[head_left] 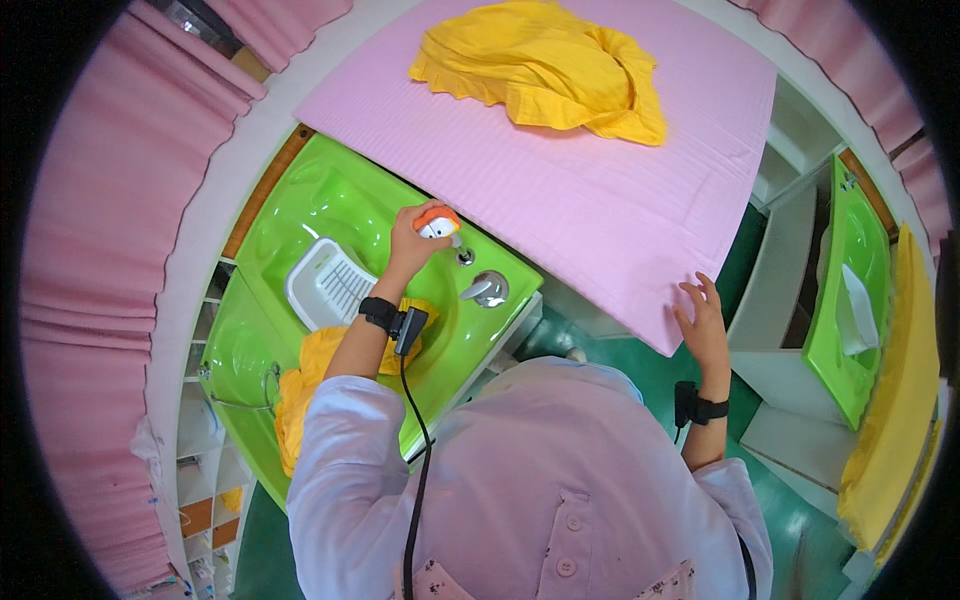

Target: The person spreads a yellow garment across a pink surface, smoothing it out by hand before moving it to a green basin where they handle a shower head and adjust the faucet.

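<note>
My left hand [410,240] is closed around a small orange and white object [437,223] with dark dots, held over the rim of a bright green tub [330,165]. Its exact kind I cannot make out. Just below it are a small metal fitting [465,257] and a chrome tap [487,289]. A white slotted bath seat [325,285] rests in the tub beside my left forearm. At the corner of the pink padded table [640,230], my right hand [704,325] is empty, its fingers apart and slightly bent.
A rumpled yellow cloth [540,65] lies at the table's far side. Another yellow cloth [300,390] drapes over the tub's near part, under my left arm. To the right stands a second green tub [845,385] with a white piece in it. Open shelves [200,440] flank the left.
</note>
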Demonstrator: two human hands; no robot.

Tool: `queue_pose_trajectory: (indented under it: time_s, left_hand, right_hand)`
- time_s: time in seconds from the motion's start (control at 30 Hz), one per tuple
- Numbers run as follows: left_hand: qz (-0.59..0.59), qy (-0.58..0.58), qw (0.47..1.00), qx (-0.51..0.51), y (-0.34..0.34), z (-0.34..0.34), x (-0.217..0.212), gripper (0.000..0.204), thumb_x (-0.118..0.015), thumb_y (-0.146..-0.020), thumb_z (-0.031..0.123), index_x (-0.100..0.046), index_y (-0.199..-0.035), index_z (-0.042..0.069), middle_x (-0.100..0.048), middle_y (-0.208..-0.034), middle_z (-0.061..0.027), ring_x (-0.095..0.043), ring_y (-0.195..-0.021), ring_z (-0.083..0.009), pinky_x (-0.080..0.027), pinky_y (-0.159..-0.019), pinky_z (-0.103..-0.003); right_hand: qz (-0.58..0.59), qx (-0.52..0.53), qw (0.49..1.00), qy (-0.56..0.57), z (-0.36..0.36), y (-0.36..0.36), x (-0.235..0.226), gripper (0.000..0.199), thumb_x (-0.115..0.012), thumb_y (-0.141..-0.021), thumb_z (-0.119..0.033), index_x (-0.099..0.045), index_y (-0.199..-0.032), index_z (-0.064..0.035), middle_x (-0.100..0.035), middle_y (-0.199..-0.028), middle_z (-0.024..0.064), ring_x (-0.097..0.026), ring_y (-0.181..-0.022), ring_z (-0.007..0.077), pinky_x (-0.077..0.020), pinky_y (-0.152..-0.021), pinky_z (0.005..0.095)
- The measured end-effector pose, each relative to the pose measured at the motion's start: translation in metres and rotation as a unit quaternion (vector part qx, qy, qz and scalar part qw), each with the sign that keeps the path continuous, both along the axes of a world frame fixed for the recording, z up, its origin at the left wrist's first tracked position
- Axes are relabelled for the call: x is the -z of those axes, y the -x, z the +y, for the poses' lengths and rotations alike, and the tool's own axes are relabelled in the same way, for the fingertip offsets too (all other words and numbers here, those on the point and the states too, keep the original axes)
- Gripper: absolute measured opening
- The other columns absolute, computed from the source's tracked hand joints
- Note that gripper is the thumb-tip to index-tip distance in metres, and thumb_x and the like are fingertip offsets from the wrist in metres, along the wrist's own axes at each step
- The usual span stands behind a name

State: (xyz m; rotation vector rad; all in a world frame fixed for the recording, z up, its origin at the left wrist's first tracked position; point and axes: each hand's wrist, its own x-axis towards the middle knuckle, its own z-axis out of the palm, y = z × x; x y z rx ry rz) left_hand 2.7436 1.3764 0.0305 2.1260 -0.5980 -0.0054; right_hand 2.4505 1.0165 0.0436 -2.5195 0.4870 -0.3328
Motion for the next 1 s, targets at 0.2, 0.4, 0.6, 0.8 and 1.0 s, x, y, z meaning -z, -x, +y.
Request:
queue_pose_trajectory:
  time_s: [0.2,0.4,0.6,0.8,1.0]
  left_hand:
    - [-0.005,-0.011,1.0,-0.012,0.013,0.003,0.014,0.054,-0.075,-0.049,0.004,-0.061,-0.101,0.01,-0.049,-0.097,-0.0104,-0.053,-0.091,-0.0245,-0.044,-0.083,-0.032]
    - [0.004,-0.003,1.0,-0.008,0.021,0.005,0.022,0.056,-0.075,-0.048,0.005,-0.061,-0.102,0.011,-0.046,-0.098,-0.01,-0.052,-0.093,-0.0253,-0.044,-0.083,-0.032]
    - [-0.004,-0.025,0.999,0.02,0.032,0.006,0.029,0.054,-0.072,-0.049,0.004,-0.061,-0.101,0.008,-0.049,-0.099,-0.0087,-0.051,-0.095,-0.0238,-0.043,-0.085,-0.032]
    - [-0.026,-0.099,0.992,0.079,0.047,0.009,0.033,0.054,-0.073,-0.048,0.003,-0.063,-0.101,0.014,-0.05,-0.102,-0.0065,-0.048,-0.099,-0.0263,-0.04,-0.088,-0.035]
    - [-0.022,-0.097,0.992,0.071,0.065,0.012,0.026,0.062,-0.072,-0.052,0.002,-0.058,-0.111,0.015,-0.049,-0.111,-0.0092,-0.045,-0.104,-0.03,-0.038,-0.092,-0.037]
  right_hand:
    - [0.01,0.013,1.0,0.013,-0.002,0.003,-0.001,0.035,-0.064,-0.072,-0.009,-0.054,-0.105,-0.0056,-0.041,-0.126,0.0186,-0.043,-0.112,0.0359,-0.0385,-0.093,0.0388]
    - [0.01,0.013,1.0,0.016,-0.006,0.004,0.004,0.035,-0.063,-0.072,-0.01,-0.055,-0.105,-0.0058,-0.041,-0.126,0.0188,-0.043,-0.112,0.036,-0.0388,-0.093,0.039]
    - [0.012,0.007,1.0,-0.011,-0.004,0.003,0.01,0.033,-0.062,-0.073,-0.011,-0.055,-0.105,-0.0064,-0.04,-0.126,0.0189,-0.043,-0.113,0.0362,-0.0381,-0.094,0.0385]
    - [0.017,0.009,1.0,-0.022,-0.007,0.005,0.008,0.032,-0.062,-0.073,-0.012,-0.056,-0.104,-0.0061,-0.041,-0.126,0.019,-0.044,-0.111,0.0359,-0.0382,-0.093,0.0383]
    - [0.024,-0.02,0.999,-0.031,-0.02,0.005,0.02,0.031,-0.062,-0.073,-0.01,-0.057,-0.103,-0.0049,-0.042,-0.125,0.0181,-0.045,-0.111,0.0345,-0.039,-0.092,0.0376]
